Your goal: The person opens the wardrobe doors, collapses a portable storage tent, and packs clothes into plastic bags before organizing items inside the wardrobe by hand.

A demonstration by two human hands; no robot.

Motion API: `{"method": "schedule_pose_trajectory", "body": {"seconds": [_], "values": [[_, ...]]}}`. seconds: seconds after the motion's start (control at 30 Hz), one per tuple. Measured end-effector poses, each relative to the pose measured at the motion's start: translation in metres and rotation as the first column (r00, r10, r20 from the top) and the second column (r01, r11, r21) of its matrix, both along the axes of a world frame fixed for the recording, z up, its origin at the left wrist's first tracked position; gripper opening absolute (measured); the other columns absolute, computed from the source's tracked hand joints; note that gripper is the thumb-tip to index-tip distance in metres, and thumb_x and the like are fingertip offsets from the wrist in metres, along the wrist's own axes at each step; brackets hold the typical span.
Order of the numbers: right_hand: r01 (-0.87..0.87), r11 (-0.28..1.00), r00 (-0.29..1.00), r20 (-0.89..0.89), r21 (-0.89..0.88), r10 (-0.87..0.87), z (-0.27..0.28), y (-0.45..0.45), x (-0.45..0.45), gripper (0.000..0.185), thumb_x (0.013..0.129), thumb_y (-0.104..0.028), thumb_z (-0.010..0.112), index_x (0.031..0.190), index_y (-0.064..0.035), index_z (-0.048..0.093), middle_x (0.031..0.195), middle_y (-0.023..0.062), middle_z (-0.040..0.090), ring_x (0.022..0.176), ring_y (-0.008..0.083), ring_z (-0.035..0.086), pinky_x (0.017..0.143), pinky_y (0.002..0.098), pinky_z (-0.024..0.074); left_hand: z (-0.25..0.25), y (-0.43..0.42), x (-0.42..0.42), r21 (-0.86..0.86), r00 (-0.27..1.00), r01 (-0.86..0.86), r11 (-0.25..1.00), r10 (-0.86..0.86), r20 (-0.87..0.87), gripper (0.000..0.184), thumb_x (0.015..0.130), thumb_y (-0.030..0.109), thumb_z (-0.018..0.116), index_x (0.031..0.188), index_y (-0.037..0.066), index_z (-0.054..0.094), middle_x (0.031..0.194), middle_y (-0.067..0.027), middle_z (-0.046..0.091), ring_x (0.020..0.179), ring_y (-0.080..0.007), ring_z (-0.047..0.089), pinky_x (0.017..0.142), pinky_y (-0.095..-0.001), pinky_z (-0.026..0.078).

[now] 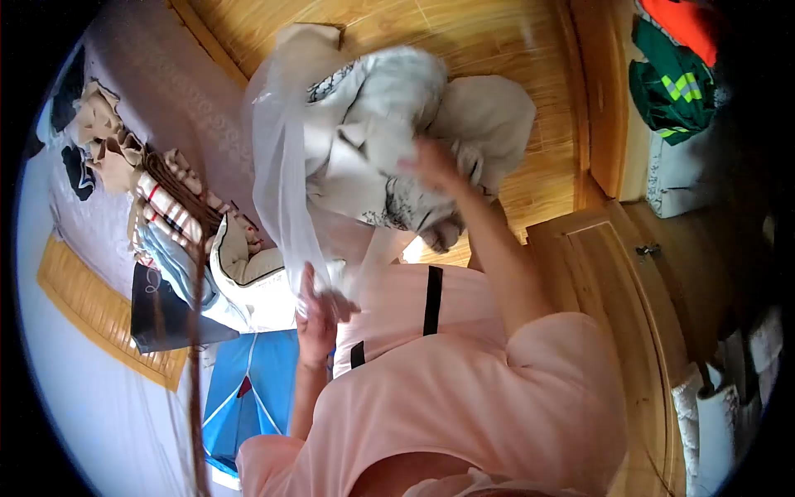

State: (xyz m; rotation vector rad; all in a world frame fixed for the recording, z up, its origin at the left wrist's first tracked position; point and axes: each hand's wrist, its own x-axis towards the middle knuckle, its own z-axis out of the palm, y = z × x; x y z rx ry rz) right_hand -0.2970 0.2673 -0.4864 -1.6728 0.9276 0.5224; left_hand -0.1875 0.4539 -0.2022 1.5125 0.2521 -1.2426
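Note:
My left hand (325, 321) is closed on the near end of a thin, see-through white sheet (281, 178). Whether that sheet is plastic film or fine cloth I cannot tell. It stretches up along the left side of a bulky white and grey fabric bundle (397, 91), which has dark patterned patches. Over the bundle's near side is my right hand (435, 170), smeared by motion, so its grip is unclear. A rounded off-white part (489, 116) of the bundle bulges out on the right.
On the bed (178, 99) to the left lie folded plaid cloths (170, 203) and a white cushion with dark piping (244, 265). A blue bag (252, 398) is beside my left arm. Right of me is a wooden cabinet (613, 290); a green garment (675, 91) is beyond it.

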Motion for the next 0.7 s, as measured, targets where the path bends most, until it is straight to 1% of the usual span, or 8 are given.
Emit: {"method": "schedule_pose_trajectory", "body": {"seconds": [0.1,0.17,0.27,0.37,0.4,0.53,0.6,0.7], "values": [[-0.189,0.982,0.954,0.238,0.0,0.183,0.11,0.084,0.004,0.045,0.066,-0.042,0.067,0.09,-0.0047,0.06,0.081,0.0143,0.06,0.078,0.0313,0.058,0.07,0.0401,0.0465,0.002,-0.016,0.008,-0.219,0.997,0.083,0.972,-0.083,0.012,0.06,0.091,0.03,0.046,0.139,0.009,0.018,0.071,-0.0063,0.051,0.067,-0.0187,0.05,0.073,-0.0393,0.046],[-0.295,0.951,0.886,0.401,0.096,0.234,0.154,0.126,0.03,0.042,0.066,-0.039,0.067,0.089,-0.0048,0.059,0.082,0.0143,0.06,0.079,0.0312,0.058,0.07,0.0401,0.0461,0.03,-0.008,-0.002,-0.17,0.917,0.376,0.911,-0.392,-0.068,0.054,0.089,0.025,0.05,0.135,0.007,0.029,0.089,-0.0076,0.053,0.082,-0.0194,0.051,0.079,-0.0354,0.043],[-0.478,0.869,0.745,0.582,0.127,0.325,0.173,0.163,0.081,0.038,0.065,-0.034,0.067,0.089,-0.0051,0.059,0.083,0.0144,0.059,0.082,0.031,0.057,0.071,0.0401,0.0454,0.072,0.026,-0.011,-0.063,0.872,0.343,0.937,-0.343,-0.35,0.046,0.085,0.021,0.056,0.125,0.003,0.045,0.102,-0.0066,0.053,0.092,-0.018,0.05,0.081,-0.0303,0.04],[-0.643,0.76,0.623,0.641,0.093,0.449,0.17,0.157,0.117,0.034,0.065,-0.028,0.067,0.088,-0.0053,0.059,0.085,0.0145,0.059,0.084,0.0308,0.056,0.072,0.0401,0.0447,0.085,0.028,0.018,-0.272,0.972,-0.016,0.962,-0.048,-0.229,0.047,0.086,0.023,0.053,0.129,0.008,0.042,0.062,0.0017,0.049,0.058,-0.0111,0.045,0.057,-0.0277,0.038],[-0.652,0.754,0.619,0.631,0.08,0.468,0.164,0.139,0.122,0.033,0.064,-0.027,0.067,0.088,-0.0054,0.059,0.086,0.0146,0.059,0.085,0.0307,0.055,0.072,0.0401,0.0445,0.089,0.027,0.025,-0.146,0.985,0.032,0.989,-0.056,-0.162,0.046,0.088,0.024,0.049,0.131,0.011,0.04,0.051,0.0044,0.036,0.046,-0.0086,0.032,0.049,-0.026,0.029],[-0.097,0.951,0.94,0.286,-0.294,0.184,0.125,0.008,0.061,0.029,0.064,-0.02,0.067,0.087,-0.0057,0.058,0.088,0.0147,0.058,0.088,0.0304,0.054,0.072,0.0402,0.0436,0.079,0.054,0.025,-0.185,0.993,-0.026,0.982,0.004,-0.121,0.055,0.091,0.027,0.044,0.139,0.013,0.021,0.049,0.0014,0.035,0.039,-0.0113,0.032,0.042,-0.0282,0.031],[0.534,0.717,0.844,0.335,-0.448,-0.419,0.028,-0.012,-0.026,0.049,0.062,-0.034,0.073,0.094,-0.0009,0.056,0.093,0.0202,0.056,0.089,0.0322,0.054,0.077,0.0438,0.0427,0.077,0.047,0.028,-0.156,0.983,-0.161,0.975,0.143,-0.118,0.056,0.09,0.028,0.045,0.139,0.019,0.02,0.049,0.0007,0.035,0.04,-0.0118,0.033,0.039,-0.028,0.028],[0.667,0.565,0.529,-0.224,-0.486,-0.818,-0.03,-0.036,-0.105,0.059,0.065,-0.037,0.073,0.108,-0.0039,0.051,0.101,0.0176,0.056,0.092,0.0295,0.055,0.075,0.042,0.0454,0.074,0.037,0.035,-0.223,0.97,-0.166,0.961,0.118,-0.212,0.059,0.087,0.033,0.049,0.139,0.023,0.021,0.064,-0.0035,0.051,0.039,-0.0139,0.037,0.038,-0.0292,0.031]]}}
